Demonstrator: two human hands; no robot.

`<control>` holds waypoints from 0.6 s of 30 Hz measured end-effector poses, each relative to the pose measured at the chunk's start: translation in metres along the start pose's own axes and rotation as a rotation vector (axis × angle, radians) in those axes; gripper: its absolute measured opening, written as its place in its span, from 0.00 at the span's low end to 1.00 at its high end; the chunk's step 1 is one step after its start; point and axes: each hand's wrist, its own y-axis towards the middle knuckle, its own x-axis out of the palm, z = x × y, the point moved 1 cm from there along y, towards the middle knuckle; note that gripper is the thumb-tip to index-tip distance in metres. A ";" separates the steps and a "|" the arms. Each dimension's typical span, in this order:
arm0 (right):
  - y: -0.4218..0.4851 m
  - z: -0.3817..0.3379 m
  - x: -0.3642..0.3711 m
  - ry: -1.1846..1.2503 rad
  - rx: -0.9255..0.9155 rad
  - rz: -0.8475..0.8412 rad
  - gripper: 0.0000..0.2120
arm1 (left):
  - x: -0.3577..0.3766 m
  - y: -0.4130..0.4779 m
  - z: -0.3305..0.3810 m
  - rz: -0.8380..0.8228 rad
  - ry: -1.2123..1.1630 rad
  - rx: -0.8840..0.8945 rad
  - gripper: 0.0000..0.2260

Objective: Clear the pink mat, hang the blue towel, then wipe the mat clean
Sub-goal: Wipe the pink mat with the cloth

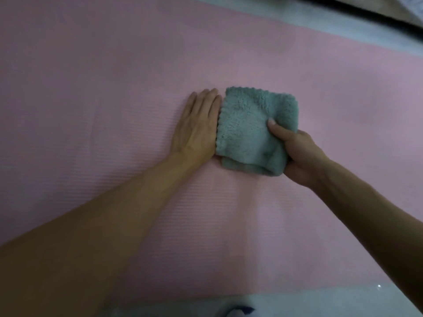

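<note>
A pink mat [114, 88] fills most of the view. On its middle lies a folded grey-green fluffy cloth [249, 126]. My right hand [297, 154] grips the cloth's right side, thumb on top and fingers tucked beneath. My left hand [199, 126] lies flat on the mat with straight fingers, its edge touching the cloth's left side. No blue towel shows in this view.
Pale floor [343, 30] borders the mat along the top right, with a dark edge at the far corner. More pale floor [320, 300] runs along the bottom, where a small white and dark blue item [240, 311] peeks in.
</note>
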 end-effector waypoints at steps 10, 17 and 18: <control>0.062 -0.113 0.022 -0.262 -0.327 0.080 0.12 | 0.005 0.012 -0.006 0.026 0.072 0.003 0.22; 0.141 -0.166 0.067 -1.214 -0.955 0.349 0.22 | 0.008 0.013 -0.007 0.071 0.051 0.001 0.22; 0.155 -0.154 0.067 -1.386 -0.883 0.281 0.25 | 0.008 0.012 -0.006 0.070 0.046 0.001 0.22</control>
